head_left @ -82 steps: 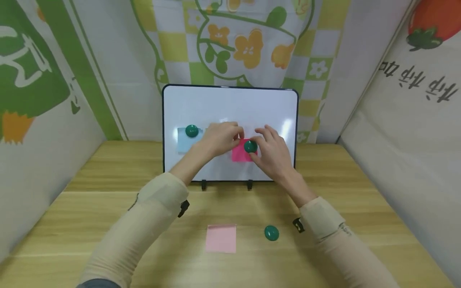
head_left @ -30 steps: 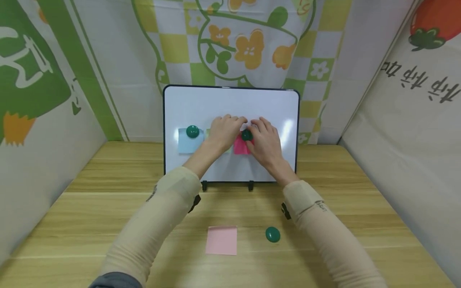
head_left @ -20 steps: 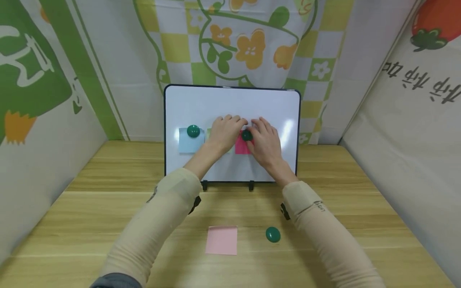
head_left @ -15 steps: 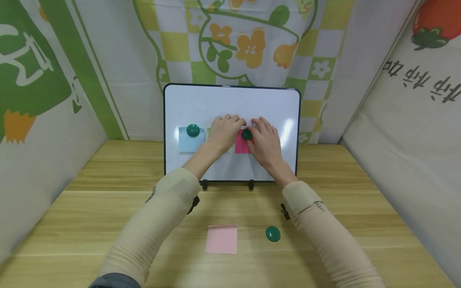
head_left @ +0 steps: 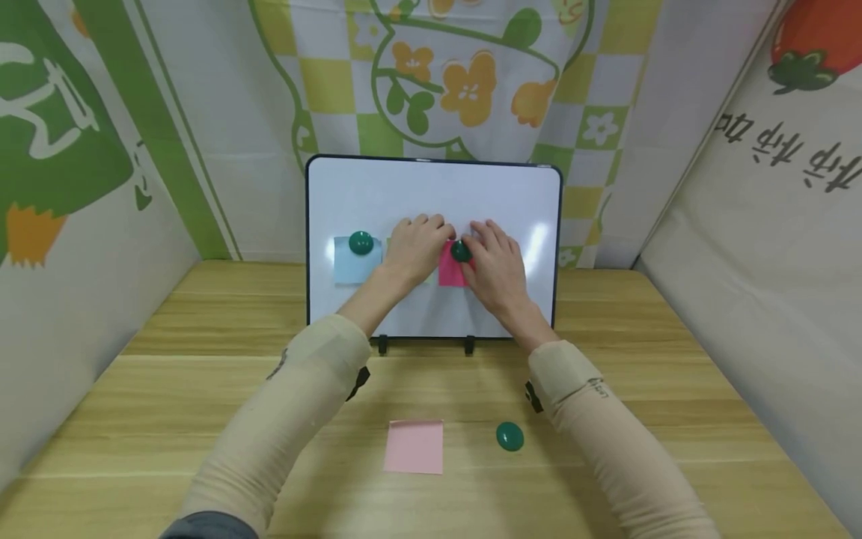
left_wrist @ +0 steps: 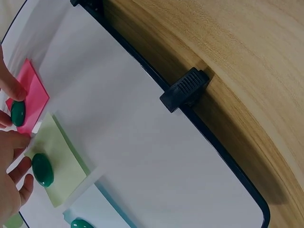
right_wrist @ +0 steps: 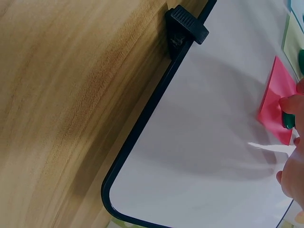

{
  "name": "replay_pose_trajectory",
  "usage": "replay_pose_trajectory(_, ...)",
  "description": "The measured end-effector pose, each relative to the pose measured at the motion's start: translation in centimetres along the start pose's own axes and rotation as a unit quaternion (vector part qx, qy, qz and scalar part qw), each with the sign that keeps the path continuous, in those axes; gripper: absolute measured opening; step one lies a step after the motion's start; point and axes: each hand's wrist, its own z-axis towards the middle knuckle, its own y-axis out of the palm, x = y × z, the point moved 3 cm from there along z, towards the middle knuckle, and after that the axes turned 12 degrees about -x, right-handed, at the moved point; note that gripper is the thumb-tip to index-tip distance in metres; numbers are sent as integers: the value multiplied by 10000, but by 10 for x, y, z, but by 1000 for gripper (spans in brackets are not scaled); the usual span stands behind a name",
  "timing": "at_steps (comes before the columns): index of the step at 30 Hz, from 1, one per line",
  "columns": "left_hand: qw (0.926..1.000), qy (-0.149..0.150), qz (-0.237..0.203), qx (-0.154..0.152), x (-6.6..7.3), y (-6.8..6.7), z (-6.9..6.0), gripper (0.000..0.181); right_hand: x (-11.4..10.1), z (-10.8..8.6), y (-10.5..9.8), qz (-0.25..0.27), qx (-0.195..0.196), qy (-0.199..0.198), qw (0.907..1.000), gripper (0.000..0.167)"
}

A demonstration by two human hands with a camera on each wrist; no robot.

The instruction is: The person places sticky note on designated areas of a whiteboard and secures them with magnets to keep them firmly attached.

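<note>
My right hand [head_left: 497, 268] pinches a green round magnet [head_left: 461, 251] between thumb and finger, against the upper part of a bright pink sticky note [head_left: 453, 269] on the whiteboard [head_left: 431, 191]. My left hand [head_left: 415, 251], fingers bent, is at that note's upper left corner; whether it pinches the corner is unclear. In the left wrist view, its other fingers lie beside the green magnet [left_wrist: 42, 170] on a pale green sticky note [left_wrist: 59, 156], which the hand mostly hides from the head view. Farther left, a blue sticky note [head_left: 355, 266] hangs under another green magnet [head_left: 361, 242].
A pale pink sticky note [head_left: 414, 448] lies on the wooden table [head_left: 337, 479], with a loose green magnet [head_left: 509, 436] to its right. Black clip feet [head_left: 469, 344] support the board's lower edge. Printed cloth [head_left: 471, 90] hangs behind and at both sides.
Both hands have raised the bright pink note and its magnet slightly up the board, level with the others. In the last half second the left hand has shifted slightly left; the right stays put.
</note>
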Motion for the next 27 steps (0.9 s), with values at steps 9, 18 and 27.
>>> replay_pose_trajectory(9, 9996, 89, -8, 269, -1, 4, -8, 22, -1, -10, 3, -84, 145, 77, 9998, 47)
replay_pose_trajectory(18, 9985, 62, -307, 448, -9, 4, -21, 22, -1, -17, 5, -129, 194, 99, 9997, 52)
replay_pose_trajectory(27, 9974, 341, -394, 507, -9, 7, -32, 21, -1, -26, 8, 76, 206, 136, 9997, 55)
